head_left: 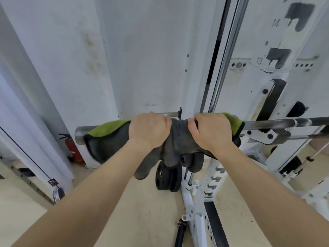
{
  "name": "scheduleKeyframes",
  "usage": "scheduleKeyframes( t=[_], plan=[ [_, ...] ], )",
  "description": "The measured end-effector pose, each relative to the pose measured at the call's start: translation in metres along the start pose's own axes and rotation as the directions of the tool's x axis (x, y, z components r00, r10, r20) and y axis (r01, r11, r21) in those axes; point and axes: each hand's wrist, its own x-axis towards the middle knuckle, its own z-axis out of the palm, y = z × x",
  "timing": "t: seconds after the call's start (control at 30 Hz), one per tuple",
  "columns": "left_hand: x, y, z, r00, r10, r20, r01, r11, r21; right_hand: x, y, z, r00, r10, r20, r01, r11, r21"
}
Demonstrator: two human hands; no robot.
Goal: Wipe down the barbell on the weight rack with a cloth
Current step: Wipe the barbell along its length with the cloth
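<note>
Two hands clamped on the bar [277, 123]: left hand [148, 130] and right hand [211, 130] side by side, each gripping the grey-green cloth [106, 138] wrapped over it. The bar lies across the white rack [263, 134], plates [168, 177] below.

The cloth [110, 139] hides the barbell [284, 122] middle; its right end is cut off.

Cloth [114, 139] draped over barbell [277, 122]; weight plates [167, 177] on floor [142, 211] below.
</note>
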Motion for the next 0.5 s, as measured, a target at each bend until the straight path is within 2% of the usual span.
scheduleKeyframes(
  t=[0.1,0.17,0.23,0.3,0.33,0.37,0.43,0.47,0.5],
  plan=[
    [-0.006,0.006,0.002,0.998,0.022,-0.056,-0.024,0.999,-0.042,0.006,-0.013,-0.007,0.998,0.044,0.033,-0.046,0.998,0.047],
    [-0.014,0.004,0.004,0.997,0.022,-0.069,-0.025,0.998,-0.051,0.018,-0.012,-0.009,0.983,-0.091,0.161,0.081,0.994,0.073],
    [-0.017,0.002,0.012,0.992,0.016,-0.123,-0.020,0.999,-0.032,0.038,-0.013,-0.013,0.901,-0.173,0.398,0.128,0.982,0.137],
    [-0.019,0.004,0.012,0.993,0.017,-0.118,-0.021,0.999,-0.035,0.050,-0.016,-0.015,0.818,-0.150,0.556,0.051,0.980,0.190],
    [-0.019,0.003,0.011,0.994,0.037,-0.101,-0.040,0.999,-0.024,0.050,-0.017,-0.014,0.827,-0.144,0.543,0.052,0.982,0.181],
    [-0.017,-0.002,0.009,0.996,0.068,-0.062,-0.068,0.998,0.004,0.044,-0.018,-0.013,0.866,-0.149,0.477,0.092,0.986,0.142],
    [-0.013,-0.019,0.004,0.985,0.173,0.028,-0.175,0.981,0.082,0.021,-0.021,-0.011,0.977,-0.088,0.197,0.072,0.994,0.084],
    [-0.008,-0.034,0.003,0.978,0.177,0.107,-0.184,0.981,0.055,0.010,-0.024,-0.009,0.995,-0.044,0.091,0.034,0.994,0.108],
    [-0.003,-0.051,0.002,0.976,0.125,0.177,-0.120,0.992,-0.040,-0.001,-0.027,-0.005,1.000,-0.017,0.010,0.015,0.991,0.131]
  ],
)
